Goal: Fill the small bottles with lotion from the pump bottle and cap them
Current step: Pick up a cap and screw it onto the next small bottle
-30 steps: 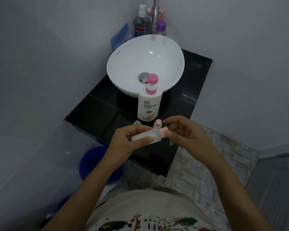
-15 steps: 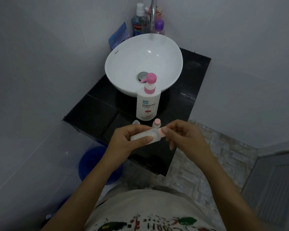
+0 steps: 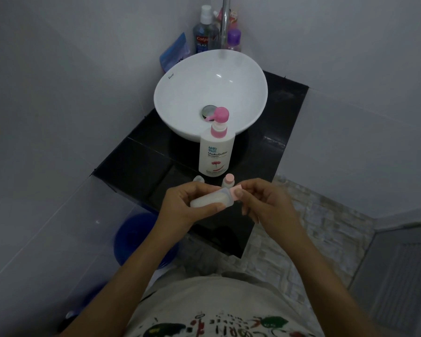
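Left hand (image 3: 187, 205) wrapped around a small bottle (image 3: 210, 200), held on its side above the front edge of the black tabletop (image 3: 141, 164), fingers curled over the top and thumb along the underside. Bottle body translucent, filled with pale lotion, neck pointing to the right. Right hand (image 3: 265, 203) pinching the pink cap (image 3: 236, 191) at the bottle's mouth between thumb and forefinger, remaining fingers loosely curled below. Cap sitting against the neck; whether fully screwed down, impossible to tell.

Just behind the hands, standing upright on the tabletop: a second small bottle with a pink cap (image 3: 229, 180) and, to its left, a small clear piece (image 3: 198, 179), partly hidden by the left knuckles, too little visible to identify. Right behind those, the pump bottle (image 3: 216, 154), white with a pink pump head, nozzle turned to the left, touching neither hand.

Behind the pump bottle, a white round basin (image 3: 180, 98) resting on the tabletop, metal drain in its centre. At the back corner, a blue mouthwash bottle (image 3: 204, 37), a purple-capped bottle (image 3: 233, 40) and a blue packet (image 3: 175, 52) leaning on the wall. Below the tabletop on the left, a blue bucket (image 3: 136, 237) on the floor.
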